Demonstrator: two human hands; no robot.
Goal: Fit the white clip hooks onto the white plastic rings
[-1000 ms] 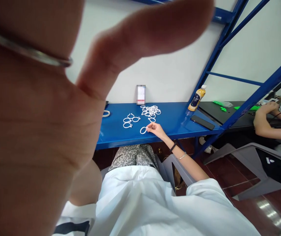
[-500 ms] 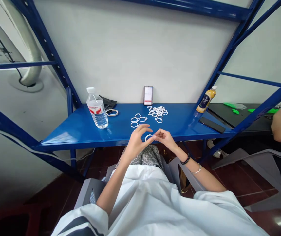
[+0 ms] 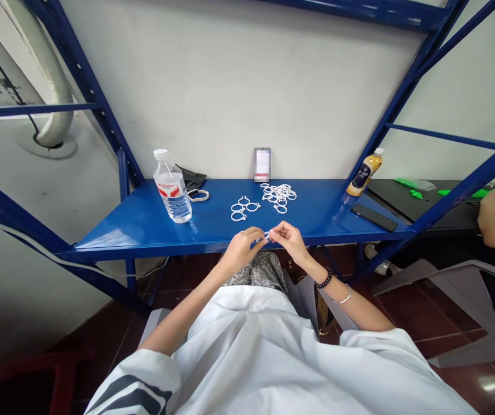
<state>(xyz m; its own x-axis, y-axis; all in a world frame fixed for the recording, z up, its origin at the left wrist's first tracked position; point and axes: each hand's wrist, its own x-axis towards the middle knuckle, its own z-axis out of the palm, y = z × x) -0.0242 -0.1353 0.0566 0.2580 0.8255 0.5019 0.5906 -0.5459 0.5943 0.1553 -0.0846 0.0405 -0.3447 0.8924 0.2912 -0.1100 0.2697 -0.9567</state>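
Left hand: fingers narrowed on the left side of the white ring; ring mostly covered, axis unreadable. Right hand, equally near, pinches its right side. Ring pile lies beyond.

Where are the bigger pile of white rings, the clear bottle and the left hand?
Pile of white rings [image 3: 280, 195]: head view, its middle.
Clear bottle [image 3: 170, 190]: head view, its label.
Left hand [image 3: 240, 248]: head view, its back.

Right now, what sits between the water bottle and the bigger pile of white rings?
In the head view, a smaller cluster of white rings lies between them; a cream loop sits nearer the bottle, farther back.
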